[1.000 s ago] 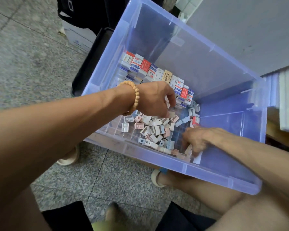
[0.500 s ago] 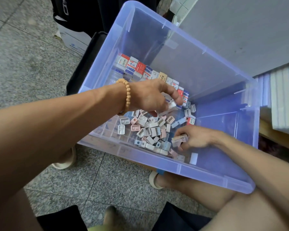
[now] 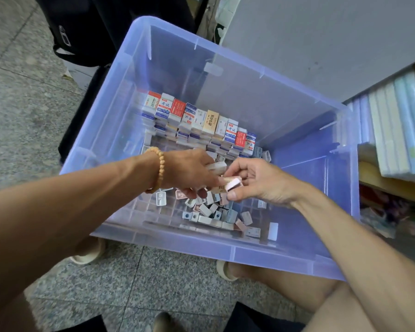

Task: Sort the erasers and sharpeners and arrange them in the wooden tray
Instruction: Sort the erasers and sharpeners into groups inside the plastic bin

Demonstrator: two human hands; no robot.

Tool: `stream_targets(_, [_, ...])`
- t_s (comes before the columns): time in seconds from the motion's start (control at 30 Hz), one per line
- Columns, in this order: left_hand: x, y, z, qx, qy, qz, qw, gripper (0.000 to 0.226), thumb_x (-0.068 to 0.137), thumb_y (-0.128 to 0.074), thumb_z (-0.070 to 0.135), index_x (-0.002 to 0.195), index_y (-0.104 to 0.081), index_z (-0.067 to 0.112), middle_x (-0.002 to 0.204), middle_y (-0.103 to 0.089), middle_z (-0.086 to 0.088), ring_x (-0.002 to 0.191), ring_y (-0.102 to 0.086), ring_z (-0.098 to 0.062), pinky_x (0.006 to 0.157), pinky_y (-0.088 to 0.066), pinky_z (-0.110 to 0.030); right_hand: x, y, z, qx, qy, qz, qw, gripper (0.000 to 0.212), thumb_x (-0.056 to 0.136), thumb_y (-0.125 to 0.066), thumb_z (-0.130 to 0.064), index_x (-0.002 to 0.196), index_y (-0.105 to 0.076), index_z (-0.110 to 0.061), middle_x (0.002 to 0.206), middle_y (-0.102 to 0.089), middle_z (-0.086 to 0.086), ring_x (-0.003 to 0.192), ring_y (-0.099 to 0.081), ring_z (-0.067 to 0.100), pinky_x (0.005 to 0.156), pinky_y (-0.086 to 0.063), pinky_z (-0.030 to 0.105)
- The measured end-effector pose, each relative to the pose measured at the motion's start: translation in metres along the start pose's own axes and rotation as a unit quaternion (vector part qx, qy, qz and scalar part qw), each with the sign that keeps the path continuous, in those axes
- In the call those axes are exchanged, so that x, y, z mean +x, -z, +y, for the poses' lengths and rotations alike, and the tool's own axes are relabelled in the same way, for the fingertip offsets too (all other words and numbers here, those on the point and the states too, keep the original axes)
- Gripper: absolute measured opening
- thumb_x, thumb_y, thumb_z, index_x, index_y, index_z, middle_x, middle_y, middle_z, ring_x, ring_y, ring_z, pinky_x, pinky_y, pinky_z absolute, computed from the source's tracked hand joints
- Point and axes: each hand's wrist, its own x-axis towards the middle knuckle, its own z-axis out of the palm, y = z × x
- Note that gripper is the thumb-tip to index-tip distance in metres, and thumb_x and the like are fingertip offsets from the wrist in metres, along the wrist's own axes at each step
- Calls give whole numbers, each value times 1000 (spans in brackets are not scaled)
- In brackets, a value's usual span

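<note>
One clear plastic bin (image 3: 225, 75), two hands, one bead bracelet (image 3: 160, 167), about ten upright boxed erasers (image 3: 199, 121), and dozens of loose sharpeners (image 3: 211, 212).

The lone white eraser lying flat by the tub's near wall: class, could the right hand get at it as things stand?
Probably yes. The white eraser lies apart from the sharpener pile, uncovered, just below the right hand. But that hand already pinches a small sharpener, so it would need a free finger.
</note>
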Motion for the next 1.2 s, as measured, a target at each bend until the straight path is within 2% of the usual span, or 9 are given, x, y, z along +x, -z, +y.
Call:
stream_targets(0.17, [0,1,-1,-11,12,6,1000,16,100,-53,22,98,-59,7,80,-61,-5,58,-59,-8,51,-49,-18,1,3,-2,47,0,7,999,32,80,-68,17,104,-59,-3,92,-73,13,86,-72,26,81,-61,35])
stream_targets(0.37, [3,6,-1,25,0,31,999,17,101,-50,25,99,-59,11,86,-62,-5,68,-63,-12,52,-51,-20,-2,6,-8,175,-14,20,984,30,92,-57,9,118,-61,-5,102,-73,17,92,-74,29,75,-61,27])
stream_targets(0.5, [5,9,-6,0,14,74,997,19,102,-49,23,102,-61,8,89,-60,-7,71,-61,-14,53,-53,-21,-1,16,-10,-170,-48,100,979,32,86,-73,-8,116,-68,-16,104,-72,2,94,-68,13,83,-56,20])
stream_targets(0.57, [5,8,-7,-39,14,78,996,20,101,-50,25,101,-61,9,95,-63,-10,73,-63,-14,54,-52,-21,0,14,-11,-230,-41,113,966,41,78,-80,-30,117,-69,-22,107,-72,-6,100,-67,11,93,-54,29])
stream_targets(0.67, [6,5,-4,-83,5,68,994,22,101,-52,29,102,-63,10,107,-66,-14,75,-66,-14,54,-51,-22,3,0,-12,-80,23,179,980,21,86,-76,-24,106,-70,-21,98,-76,-1,87,-72,10,83,-59,31])
stream_targets(0.87, [10,0,2,-139,32,29,989,28,103,-46,30,104,-65,9,88,-62,-7,70,-59,-16,52,-46,-25,3,-5,-10,103,18,218,970,14,92,-65,-2,96,-68,-16,84,-73,6,66,-66,12,59,-54,26])
stream_targets(1.03, [22,-8,15,-219,44,39,974,36,102,-37,25,100,-68,6,79,-64,-6,59,-57,-17,50,-41,-27,24,38,2,80,-24,406,910,18,92,-65,-6,93,-68,-24,96,-71,3,81,-68,16,61,-54,26])
stream_targets(1.13, [25,-7,16,-221,33,44,974,33,104,-41,27,108,-66,7,80,-63,-5,59,-57,-15,49,-41,-26,47,49,11,111,-40,447,887,27,84,-76,-7,103,-60,-16,99,-68,6,85,-70,23,68,-59,33])
stream_targets(1.2, [26,-5,15,-198,30,57,978,34,104,-43,33,110,-65,8,80,-63,-4,58,-56,-13,47,-41,-24,62,50,17,105,-36,468,876,26,75,-83,-13,87,-62,-19,90,-72,5,80,-72,24,78,-61,45])
